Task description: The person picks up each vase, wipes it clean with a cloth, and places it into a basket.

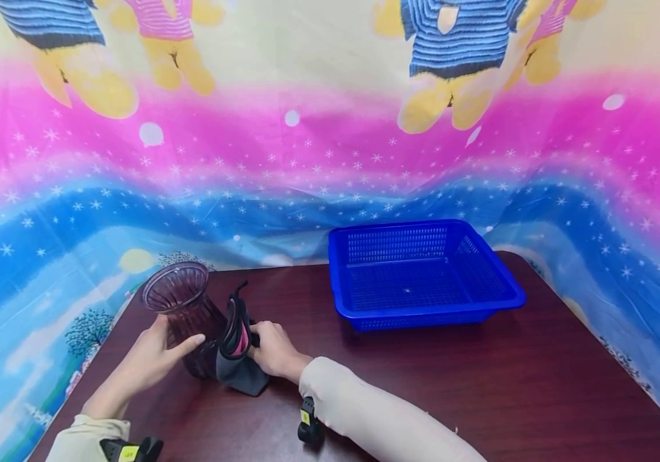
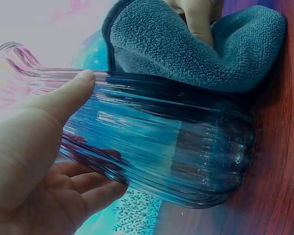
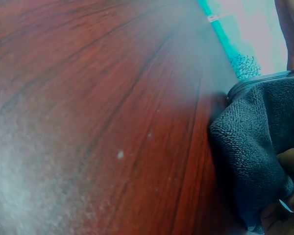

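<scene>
A ribbed, purplish glass vase (image 1: 199, 319) with a flared rim stands slightly tilted at the left of the table. My left hand (image 1: 153, 356) holds it below the neck, thumb on the near side and fingers round the other side, as the left wrist view shows of the vase (image 2: 152, 142). My right hand (image 1: 274, 350) grips a folded grey cloth (image 1: 242, 375) with black edging and a pink patch. In the left wrist view the cloth (image 2: 157, 41) lies along the vase's side near its base. Some right-hand fingers are hidden in the cloth's folds (image 3: 250, 142).
A blue plastic basket (image 1: 428, 314) with perforated walls stands at the back right of the dark red-brown wooden table (image 1: 422, 391). Behind the table hangs a printed curtain (image 1: 283, 154) with bears and snowflakes. Black wrist devices sit at both sleeves (image 1: 376, 404).
</scene>
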